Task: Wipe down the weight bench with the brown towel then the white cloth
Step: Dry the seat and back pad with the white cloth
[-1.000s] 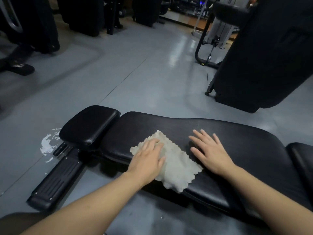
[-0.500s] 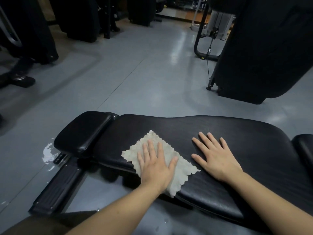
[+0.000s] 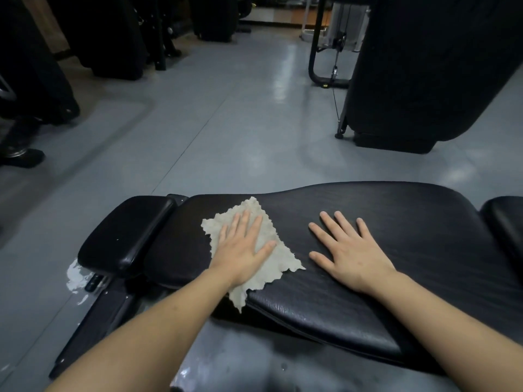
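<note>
A black padded weight bench runs across the lower half of the view. A pale, off-white cloth with a wavy edge lies spread on its left part, one corner hanging over the near edge. My left hand presses flat on the cloth with straight, spread fingers. To its right, my right hand rests flat on the bare black pad, fingers spread, holding nothing. No brown towel is in view.
A smaller black pad adjoins the bench's left end above a black frame foot. White floor marks lie beside it. Dark gym machines stand at the right rear and the far left on grey floor.
My left hand has slid the cloth away from me across the pad, toward the bench's far edge. My right hand stays flat in place.
</note>
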The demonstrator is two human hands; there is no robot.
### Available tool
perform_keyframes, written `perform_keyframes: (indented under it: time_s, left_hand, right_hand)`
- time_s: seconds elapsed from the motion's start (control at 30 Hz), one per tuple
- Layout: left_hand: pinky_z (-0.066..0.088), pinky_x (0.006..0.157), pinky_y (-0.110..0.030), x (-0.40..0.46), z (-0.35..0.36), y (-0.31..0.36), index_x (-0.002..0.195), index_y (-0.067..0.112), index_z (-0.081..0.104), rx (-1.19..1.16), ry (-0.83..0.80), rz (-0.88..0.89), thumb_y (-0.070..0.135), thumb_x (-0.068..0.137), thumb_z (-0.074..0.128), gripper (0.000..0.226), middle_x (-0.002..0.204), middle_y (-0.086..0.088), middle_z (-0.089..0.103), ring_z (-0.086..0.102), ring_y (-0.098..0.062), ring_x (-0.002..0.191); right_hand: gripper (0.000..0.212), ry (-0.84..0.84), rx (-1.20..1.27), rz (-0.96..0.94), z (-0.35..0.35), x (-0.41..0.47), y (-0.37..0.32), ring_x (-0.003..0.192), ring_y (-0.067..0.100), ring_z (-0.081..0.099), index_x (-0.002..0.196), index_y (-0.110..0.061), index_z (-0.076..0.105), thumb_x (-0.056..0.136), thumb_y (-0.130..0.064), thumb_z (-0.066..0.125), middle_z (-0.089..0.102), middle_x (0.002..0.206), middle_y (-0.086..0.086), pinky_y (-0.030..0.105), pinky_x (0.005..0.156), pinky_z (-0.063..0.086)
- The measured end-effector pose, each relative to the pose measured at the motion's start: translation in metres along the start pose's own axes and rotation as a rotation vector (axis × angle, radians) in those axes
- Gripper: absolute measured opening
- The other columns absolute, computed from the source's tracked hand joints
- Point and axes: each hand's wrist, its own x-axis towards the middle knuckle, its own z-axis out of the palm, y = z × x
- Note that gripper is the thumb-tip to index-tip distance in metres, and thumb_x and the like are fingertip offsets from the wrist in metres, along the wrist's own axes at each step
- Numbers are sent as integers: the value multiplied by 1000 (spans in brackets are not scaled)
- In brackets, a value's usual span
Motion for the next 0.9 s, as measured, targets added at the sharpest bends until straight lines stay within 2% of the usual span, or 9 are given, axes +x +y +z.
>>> perform_keyframes:
  time_s: [0.07,0.17,0.27,0.4,0.63,0.77,0.9]
  left_hand:
    - [-8,124,-42,8,-5,-7,158,39,-7,7,-18,55,80,85,4,84,166,10,-20,-22,-9,151]
    - [-4,125,-43,21,-13,-22,158,43,-3,24,-35,120,74,95,12,72,166,14,-17,-20,-5,151]
    - [-1,125,-45,36,-21,-38,157,46,-2,37,-44,156,71,98,15,67,166,16,-16,-18,-3,151]
    - [-3,125,-44,49,-22,-48,157,45,-3,15,-33,48,75,95,14,71,166,16,-17,-19,-4,151]
    - [-10,124,-45,34,-17,-39,159,38,-6,-7,-46,-216,75,94,13,77,166,5,-20,-23,-14,151]
    - [-11,124,-44,0,-11,-41,159,37,-6,4,-31,-223,72,96,12,74,166,6,-20,-24,-13,151]
    - [-9,124,-41,-40,-6,-48,159,39,-6,28,-15,-133,67,98,13,69,166,10,-20,-23,-8,150]
  right_hand:
    - [88,-7,5,1,0,-1,1,155,22,-14,159,-38,-6,79,-74,-15,-13,169,-4,52,124,-3]
    - [92,-12,-10,12,0,-2,-1,154,23,-16,159,-38,-9,74,-72,-20,-15,168,-3,53,124,-3]
    - [96,-49,-18,54,-3,2,-13,154,30,-18,160,-33,-9,71,-67,-21,-17,168,5,59,121,-4]
    - [100,-37,-26,104,-1,11,-30,153,40,-13,161,-26,-4,73,-70,-20,-12,168,15,66,117,-3]
    - [103,-42,-2,73,-3,15,-36,153,33,-19,160,-26,-7,68,-70,-21,-17,167,15,64,119,-5]
    - [102,-44,35,16,-5,16,-43,154,30,-18,161,-31,-5,68,-71,-20,-16,168,10,62,120,-6]
    - [100,-49,52,-66,-6,13,-60,154,28,-18,160,-35,-4,69,-73,-19,-15,168,4,62,120,-7]
